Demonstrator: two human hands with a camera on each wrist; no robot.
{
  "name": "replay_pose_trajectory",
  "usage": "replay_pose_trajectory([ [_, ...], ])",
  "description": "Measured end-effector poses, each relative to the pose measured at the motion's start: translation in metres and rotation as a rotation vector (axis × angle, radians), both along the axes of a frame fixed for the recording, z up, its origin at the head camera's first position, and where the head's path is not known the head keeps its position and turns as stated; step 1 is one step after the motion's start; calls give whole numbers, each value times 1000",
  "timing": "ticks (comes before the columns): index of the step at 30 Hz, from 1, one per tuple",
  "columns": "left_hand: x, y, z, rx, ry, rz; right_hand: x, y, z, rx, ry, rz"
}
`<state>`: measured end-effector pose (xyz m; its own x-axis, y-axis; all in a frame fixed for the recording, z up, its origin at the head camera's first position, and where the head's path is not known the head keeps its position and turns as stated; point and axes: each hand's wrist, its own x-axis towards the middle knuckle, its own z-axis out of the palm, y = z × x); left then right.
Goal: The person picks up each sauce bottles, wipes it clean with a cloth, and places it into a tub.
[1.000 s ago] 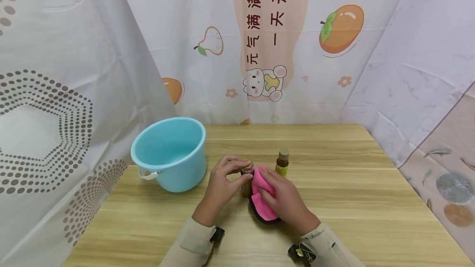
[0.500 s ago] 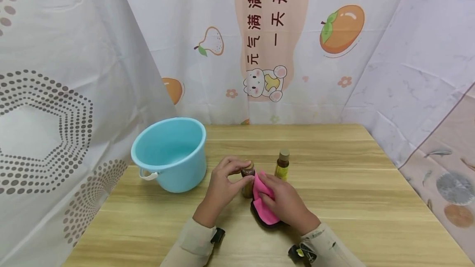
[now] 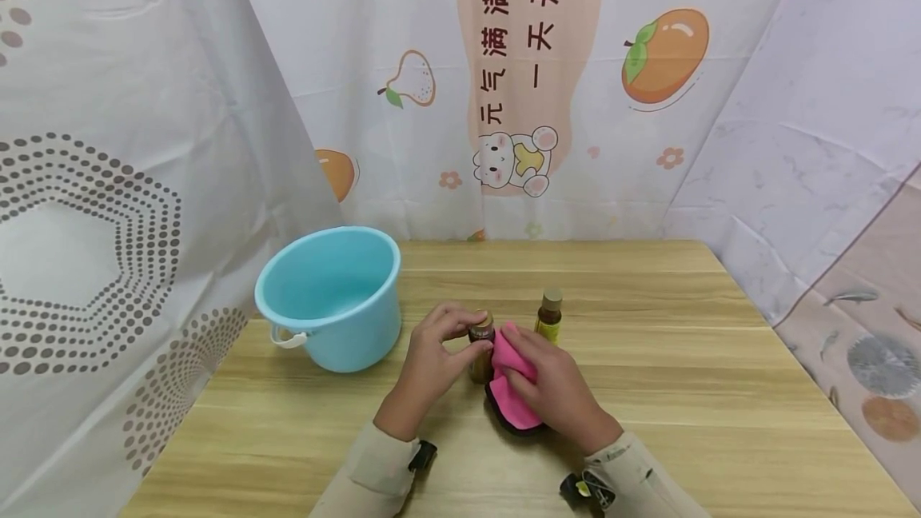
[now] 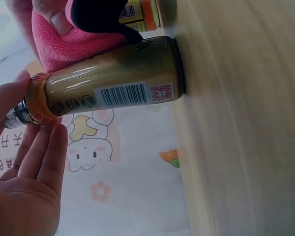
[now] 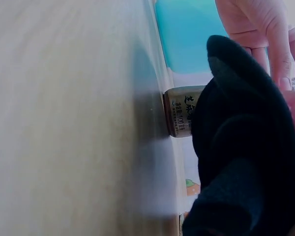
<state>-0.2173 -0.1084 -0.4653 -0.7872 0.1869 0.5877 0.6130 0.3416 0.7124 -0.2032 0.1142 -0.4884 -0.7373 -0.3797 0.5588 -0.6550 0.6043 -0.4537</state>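
A small brown bottle with a gold label (image 4: 113, 78) stands upright on the wooden table. My left hand (image 3: 430, 354) grips it at the neck, thumb and fingers around the part just under the cap. In my right hand (image 3: 557, 386) is a fuzzy cleaning cloth (image 3: 514, 406), pink on one face and black on the other. The cloth lies against the bottle's right side, as the left wrist view shows. From the right wrist, its black face (image 5: 241, 142) covers much of the bottle. The right fingers are bent over the pink face.
A second brown bottle (image 3: 548, 318) with a yellow label stands just behind my right hand. To the left is a light blue bucket (image 3: 352, 342) with a white handle grip. Printed curtains (image 3: 403, 150) hang at the table's back and sides.
The right hand and cloth slid a little down the bottle, then came back up. The left hand keeps its grip, and the bottle stays in place.
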Motion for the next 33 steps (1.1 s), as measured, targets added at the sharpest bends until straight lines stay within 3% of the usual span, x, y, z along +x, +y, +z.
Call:
replay_pose_trajectory([
  [8, 1, -1, 3, -51, 28, 51, 1, -1, 3, -120, 64, 31],
  [14, 1, -2, 5, -73, 2, 64, 2, 0, 6, -179, 84, 42],
  [24, 1, -3, 2, -54, 5, 34, 2, 0, 1, -122, 4, 31],
  [33, 1, -3, 2, -40, 7, 13, 0, 1, -1, -74, -3, 23],
])
